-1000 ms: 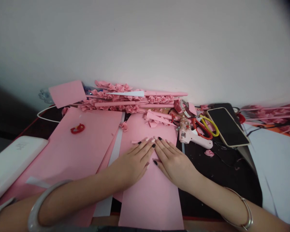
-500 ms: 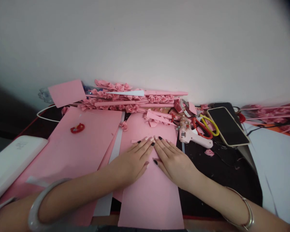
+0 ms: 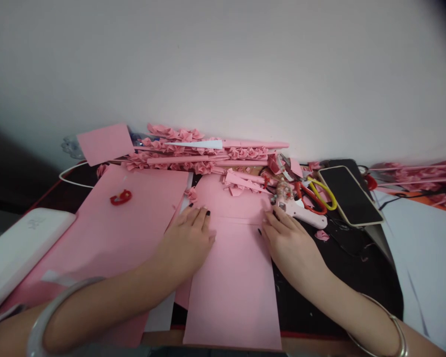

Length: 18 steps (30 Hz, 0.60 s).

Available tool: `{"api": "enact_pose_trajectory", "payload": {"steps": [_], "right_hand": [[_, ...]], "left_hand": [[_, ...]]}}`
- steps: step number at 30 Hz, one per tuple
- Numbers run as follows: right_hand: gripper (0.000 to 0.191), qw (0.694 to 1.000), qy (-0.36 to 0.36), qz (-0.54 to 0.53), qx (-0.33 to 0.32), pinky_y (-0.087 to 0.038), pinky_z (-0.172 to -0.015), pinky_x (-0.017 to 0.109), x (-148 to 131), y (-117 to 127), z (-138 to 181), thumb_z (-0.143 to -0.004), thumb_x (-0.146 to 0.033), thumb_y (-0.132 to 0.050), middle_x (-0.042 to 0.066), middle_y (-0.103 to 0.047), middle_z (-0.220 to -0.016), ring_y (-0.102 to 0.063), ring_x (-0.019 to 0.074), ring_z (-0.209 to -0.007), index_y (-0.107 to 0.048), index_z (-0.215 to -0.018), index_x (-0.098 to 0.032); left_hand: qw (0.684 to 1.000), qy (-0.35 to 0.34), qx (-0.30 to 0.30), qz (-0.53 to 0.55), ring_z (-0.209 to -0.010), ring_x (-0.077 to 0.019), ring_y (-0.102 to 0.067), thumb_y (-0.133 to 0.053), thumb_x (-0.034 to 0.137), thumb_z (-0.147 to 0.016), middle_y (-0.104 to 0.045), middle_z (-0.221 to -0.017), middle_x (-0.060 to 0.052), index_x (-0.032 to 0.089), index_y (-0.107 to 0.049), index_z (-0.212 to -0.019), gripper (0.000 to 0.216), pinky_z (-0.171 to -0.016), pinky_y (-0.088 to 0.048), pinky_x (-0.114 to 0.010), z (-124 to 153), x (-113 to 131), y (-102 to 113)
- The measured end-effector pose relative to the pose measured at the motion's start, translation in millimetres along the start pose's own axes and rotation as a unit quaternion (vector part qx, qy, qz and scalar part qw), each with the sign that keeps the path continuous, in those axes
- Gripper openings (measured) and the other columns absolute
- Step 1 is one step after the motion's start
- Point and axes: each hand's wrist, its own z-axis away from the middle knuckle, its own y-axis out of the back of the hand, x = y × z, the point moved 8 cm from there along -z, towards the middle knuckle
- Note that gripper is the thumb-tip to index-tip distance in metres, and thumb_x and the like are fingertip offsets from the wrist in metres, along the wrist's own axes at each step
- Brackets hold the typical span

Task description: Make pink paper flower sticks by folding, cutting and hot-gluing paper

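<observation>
A long pink paper sheet (image 3: pixel 233 277) lies in front of me with a fold line across it near its far end. My left hand (image 3: pixel 188 240) rests flat on the sheet's left edge at the fold, fingers stretched out. At the right edge of the same fold my right hand (image 3: pixel 288 238) presses down, fingers spread, close to a pink glue gun (image 3: pixel 301 213).
A larger pink sheet (image 3: pixel 115 228) with a small red ring (image 3: pixel 121 197) lies to the left. A white case (image 3: pixel 18 253) sits far left. Folded pink pieces and strips (image 3: pixel 193 151) pile along the wall. Scissors (image 3: pixel 317 196) and a phone (image 3: pixel 349 194) lie to the right.
My two hands, which met at the middle of the sheet, have slid apart along the fold to its left and right edges.
</observation>
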Motion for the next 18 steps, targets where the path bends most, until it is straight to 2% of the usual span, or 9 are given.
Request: {"api": "enact_pose_trajectory", "payload": {"steps": [2,4,7,10,13,18], "right_hand": [[0.023,0.999,-0.013,-0.029,0.011,-0.047,-0.09,0.043,7.3,3.1,-4.7,-0.088,-0.012,-0.048,0.016,-0.067,-0.106,-0.053,0.0308,-0.11,-0.07,-0.08,-0.01],[0.025,0.997,-0.021,-0.065,0.037,-0.049,-0.085,0.043,12.4,6.7,-9.7,-0.089,-0.014,-0.048,0.013,-0.068,-0.097,-0.055,0.0283,-0.1,-0.068,-0.074,-0.013],[0.023,0.987,-0.032,-0.147,0.058,-0.05,-0.076,0.039,17.5,4.7,-14.5,-0.09,-0.014,-0.047,0.012,-0.065,-0.087,-0.057,0.0234,-0.084,-0.065,-0.075,-0.015],[0.017,0.962,-0.053,-0.262,0.053,-0.049,-0.068,0.031,23.3,-4.0,-15.5,-0.088,-0.012,-0.047,0.008,-0.059,-0.083,-0.056,0.0187,-0.075,-0.06,-0.078,-0.017],[0.011,0.943,-0.069,-0.323,0.046,-0.048,-0.067,0.029,27.1,-9.5,-14.8,-0.086,-0.009,-0.05,0.006,-0.057,-0.082,-0.056,0.0175,-0.074,-0.057,-0.084,-0.017],[0.013,0.931,-0.063,-0.356,0.047,-0.049,-0.07,0.029,27.1,-10.0,-14.8,-0.085,-0.009,-0.05,0.007,-0.057,-0.086,-0.057,0.0178,-0.079,-0.059,-0.09,-0.016]], "left_hand": [[0.999,-0.018,0.038,-0.008,-0.106,-0.027,-0.059,-0.037,0.016,-0.091,-0.065,-0.112,-0.016,0.009,-0.067,-0.098,0.032,-0.101,-0.035,-0.051,-3.5,-2.2,5.6],[0.997,-0.026,0.07,0.018,-0.094,-0.0228,-0.062,-0.037,0.012,-0.091,-0.068,-0.102,-0.011,0.015,-0.069,-0.084,0.033,-0.102,-0.033,-0.052,-6.9,-6.4,9.0],[0.992,-0.025,0.094,0.078,-0.087,-0.0221,-0.061,-0.039,0.013,-0.092,-0.067,-0.095,-0.008,0.016,-0.067,-0.077,0.032,-0.094,-0.041,-0.049,-10.7,-13.4,10.7],[0.988,-0.032,0.089,0.125,-0.091,-0.0219,-0.058,-0.04,0.014,-0.093,-0.066,-0.097,-0.007,0.014,-0.066,-0.08,0.029,-0.082,-0.048,-0.039,-12.2,-15.9,10.0],[0.98,-0.035,0.082,0.177,-0.092,-0.0165,-0.058,-0.038,0.013,-0.094,-0.065,-0.098,-0.005,0.014,-0.064,-0.086,0.028,-0.081,-0.049,-0.029,-13.4,-18.3,9.8],[0.964,-0.001,0.084,0.252,-0.092,-0.0152,-0.06,-0.044,0.015,-0.093,-0.064,-0.102,-0.003,0.016,-0.06,-0.104,0.02,-0.077,-0.049,-0.027,-16.6,-27.7,7.4]]}}
